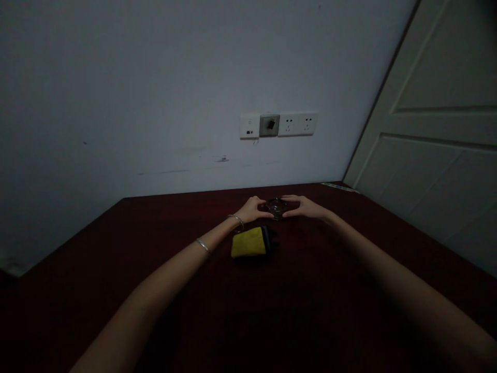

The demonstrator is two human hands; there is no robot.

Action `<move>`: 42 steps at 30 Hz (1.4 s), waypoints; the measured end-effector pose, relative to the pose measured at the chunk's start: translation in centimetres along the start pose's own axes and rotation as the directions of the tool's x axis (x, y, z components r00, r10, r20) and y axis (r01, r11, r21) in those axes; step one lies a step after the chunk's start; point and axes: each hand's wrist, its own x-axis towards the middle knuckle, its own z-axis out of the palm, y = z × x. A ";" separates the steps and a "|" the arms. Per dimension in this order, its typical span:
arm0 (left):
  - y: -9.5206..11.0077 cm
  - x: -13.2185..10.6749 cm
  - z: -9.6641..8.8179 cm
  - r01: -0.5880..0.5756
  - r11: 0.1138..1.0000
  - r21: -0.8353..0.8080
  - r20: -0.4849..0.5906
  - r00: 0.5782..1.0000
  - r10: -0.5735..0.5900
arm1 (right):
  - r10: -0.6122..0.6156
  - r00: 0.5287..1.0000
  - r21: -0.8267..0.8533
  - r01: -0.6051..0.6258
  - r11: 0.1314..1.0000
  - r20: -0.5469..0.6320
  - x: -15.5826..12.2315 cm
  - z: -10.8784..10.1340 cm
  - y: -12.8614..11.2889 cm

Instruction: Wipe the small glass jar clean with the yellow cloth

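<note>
A clear glass ashtray [276, 208] is on the dark red table near its far side, between my two hands. My left hand [253, 209], with bangles on the wrist and forearm, curves its thumb and fingers round the left side of the glass. On the opposite side my right hand [303, 207] grips it the same way, thumb nearer me and fingers behind. Just in front of the ashtray lies a folded cloth [250, 243], yellow with a dark grey or black edge. Neither hand touches the cloth.
The dark red table [303, 300] runs back to a pale wall with scuff marks. Sockets and a switch panel [278, 125] are set in the wall above. A panelled white door [435, 134] stands at the right. A thin printed strip [340, 187] lies at the table's far right edge.
</note>
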 end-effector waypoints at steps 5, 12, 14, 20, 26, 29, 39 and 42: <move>4.3 4.4 4.2 -0.069 0.998 -0.010 0.067 0.995 0.070 | 0.094 0.995 -0.023 -0.093 0.995 0.042 -4.5 -5.5 2.0; 8.0 7.1 9.2 -0.104 0.995 0.010 0.100 0.990 0.103 | 0.233 0.971 -0.095 -0.227 0.969 0.061 -9.0 -9.6 4.1; 8.5 7.3 10.4 -0.107 0.994 0.024 0.112 0.988 0.103 | 0.250 0.966 -0.108 -0.242 0.964 0.068 -9.9 -10.0 4.8; 9.3 7.6 12.5 -0.109 0.991 0.079 0.162 0.982 0.095 | 0.284 0.954 -0.132 -0.271 0.953 0.093 -11.7 -10.2 6.8; 9.5 8.0 13.2 -0.115 0.986 0.118 0.198 0.976 0.090 | 0.287 0.953 -0.134 -0.274 0.952 0.094 -12.3 -10.4 7.9; 9.7 8.0 13.2 -0.110 0.986 0.124 0.213 0.974 0.082 | 0.294 0.951 -0.140 -0.280 0.950 0.090 -12.4 -10.5 8.1; 10.4 7.3 12.9 -0.096 0.984 0.148 0.259 0.964 0.055 | 0.322 0.942 -0.163 -0.304 0.939 0.100 -12.8 -10.5 7.9; 10.4 7.3 12.9 -0.102 0.982 0.157 0.271 0.961 0.056 | 0.323 0.942 -0.171 -0.304 0.937 0.095 -12.8 -10.4 8.0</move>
